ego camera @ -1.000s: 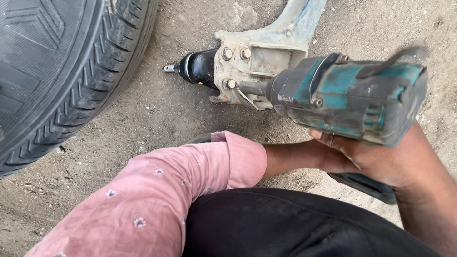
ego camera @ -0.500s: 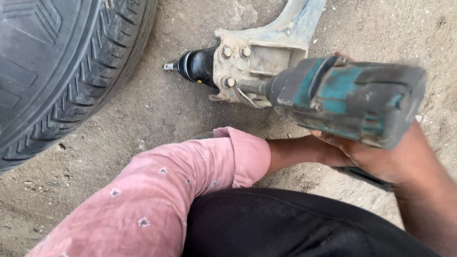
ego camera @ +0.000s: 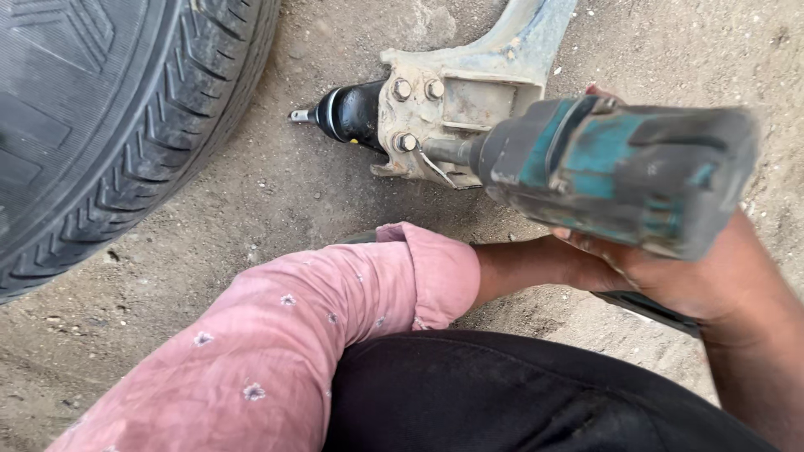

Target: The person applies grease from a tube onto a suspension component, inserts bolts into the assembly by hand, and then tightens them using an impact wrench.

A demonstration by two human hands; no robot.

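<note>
Clearly worn, the teal impact wrench (ego camera: 615, 172) looks scuffed, dusty, motion-blurred.

Bystanders: tyre, bare ground, clothing.

Large black tyre (ego camera: 100, 125) fills upper left corner, tread blocks and grooves plain, tread dusty grey; its curved edge rests on the dirt ground (ego camera: 276, 209). Ground is packed grey-brown earth, pebbly, with scattered small stones and crumbs, a paler scuffed patch near the top centre. Shadow lies along the tyre's lower edge. Low in the frame, a pink sleeve (ego camera: 310, 335), faded and dusty, dotted with small pale flower marks, cuff folded back. Just beside it, lower right, dark black trouser cloth (ego camera: 502, 393), lightly dusted. Sleeve and trouser cloth touch; both well apart from the tyre.
</note>
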